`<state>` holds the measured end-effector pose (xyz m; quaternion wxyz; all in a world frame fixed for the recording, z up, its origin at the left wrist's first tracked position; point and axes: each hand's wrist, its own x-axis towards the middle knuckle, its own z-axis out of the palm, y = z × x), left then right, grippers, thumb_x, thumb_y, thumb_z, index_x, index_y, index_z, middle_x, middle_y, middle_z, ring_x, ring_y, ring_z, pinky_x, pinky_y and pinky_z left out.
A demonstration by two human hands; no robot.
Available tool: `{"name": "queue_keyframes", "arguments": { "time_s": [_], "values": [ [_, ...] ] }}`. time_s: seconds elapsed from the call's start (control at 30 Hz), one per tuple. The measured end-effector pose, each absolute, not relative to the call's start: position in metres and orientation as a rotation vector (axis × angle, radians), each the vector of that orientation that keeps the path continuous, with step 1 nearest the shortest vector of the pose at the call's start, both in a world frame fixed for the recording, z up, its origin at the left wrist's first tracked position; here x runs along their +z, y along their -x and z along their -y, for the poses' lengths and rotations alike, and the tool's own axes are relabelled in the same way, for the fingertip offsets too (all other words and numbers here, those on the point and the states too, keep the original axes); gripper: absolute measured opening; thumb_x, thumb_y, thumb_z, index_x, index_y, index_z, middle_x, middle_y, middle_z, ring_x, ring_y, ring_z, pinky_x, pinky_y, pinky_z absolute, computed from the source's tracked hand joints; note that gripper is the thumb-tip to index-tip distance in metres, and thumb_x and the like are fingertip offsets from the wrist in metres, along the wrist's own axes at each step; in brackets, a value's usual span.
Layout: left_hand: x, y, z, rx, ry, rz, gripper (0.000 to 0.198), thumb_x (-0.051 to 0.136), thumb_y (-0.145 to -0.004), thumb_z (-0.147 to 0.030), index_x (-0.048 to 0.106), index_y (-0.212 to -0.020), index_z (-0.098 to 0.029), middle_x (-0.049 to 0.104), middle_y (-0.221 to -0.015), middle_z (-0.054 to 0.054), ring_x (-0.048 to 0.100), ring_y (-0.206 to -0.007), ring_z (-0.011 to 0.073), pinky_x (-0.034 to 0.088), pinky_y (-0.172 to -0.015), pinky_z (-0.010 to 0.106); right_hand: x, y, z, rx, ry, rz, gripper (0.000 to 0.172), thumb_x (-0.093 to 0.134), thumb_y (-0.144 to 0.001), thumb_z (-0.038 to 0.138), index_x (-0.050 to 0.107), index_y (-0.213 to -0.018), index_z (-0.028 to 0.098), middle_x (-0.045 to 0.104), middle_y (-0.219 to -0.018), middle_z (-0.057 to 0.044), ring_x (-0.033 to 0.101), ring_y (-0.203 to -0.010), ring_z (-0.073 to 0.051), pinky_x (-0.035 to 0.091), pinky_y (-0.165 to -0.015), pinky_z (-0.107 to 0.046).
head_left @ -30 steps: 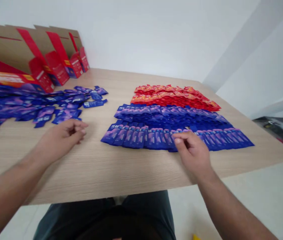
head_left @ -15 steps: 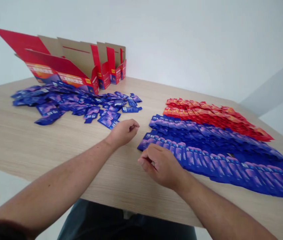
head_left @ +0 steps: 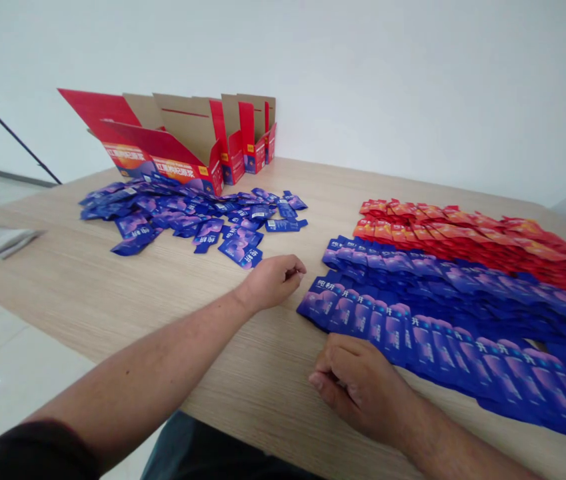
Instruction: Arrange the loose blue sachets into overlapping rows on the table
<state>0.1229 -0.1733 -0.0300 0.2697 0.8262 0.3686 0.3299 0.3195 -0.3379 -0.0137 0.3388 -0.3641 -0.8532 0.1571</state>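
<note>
In the head view, the left hand [head_left: 273,283] is being held loosely closed over the wooden table [head_left: 87,280], between the loose blue sachets [head_left: 187,217] and the blue sachet rows [head_left: 403,333]. The right hand [head_left: 357,390] is being held curled just beside these rows; whether anything is being gripped cannot be told. Rows of red sachets [head_left: 463,240] are being displayed beyond them.

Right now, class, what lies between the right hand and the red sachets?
Head view: rows of blue sachets lie between the right hand and the red sachets.
</note>
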Motion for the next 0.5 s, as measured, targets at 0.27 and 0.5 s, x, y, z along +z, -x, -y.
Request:
{"name": "queue_keyframes", "arguments": {
  "time_s": [0.27, 0.5],
  "values": [
    [-0.0284, -0.1214, 0.1752, 0.867, -2.205, -1.017, 0.013, 0.064, -0.092, -0.014, 0.074, -0.097, -0.019, 0.069, -0.074, -0.002, 0.061, -0.066, 0.0133, 0.045, -0.063, 0.027, -0.0150, -0.3187, 0.3391, 0.438, 0.940, 2.237, 0.032, 0.050, -0.111, 0.030, 0.057, -0.082, 0.022, 0.060, -0.071, 0.001, 0.056, -0.064, -0.013, 0.037, -0.060, -0.027],
    [-0.0277, -0.1203, 0.1761, 0.869, -2.210, -1.014, 0.013, 0.064, -0.091, -0.013, 0.075, -0.096, -0.019, 0.068, -0.073, -0.002, 0.060, -0.066, 0.0132, 0.044, -0.063, 0.027, -0.0184, -0.3190, 0.3382, 0.435, 0.934, 2.237, 0.029, 0.050, -0.110, 0.029, 0.057, -0.083, 0.023, 0.060, -0.071, 0.001, 0.055, -0.063, -0.014, 0.036, -0.060, -0.027]
  ]
}}
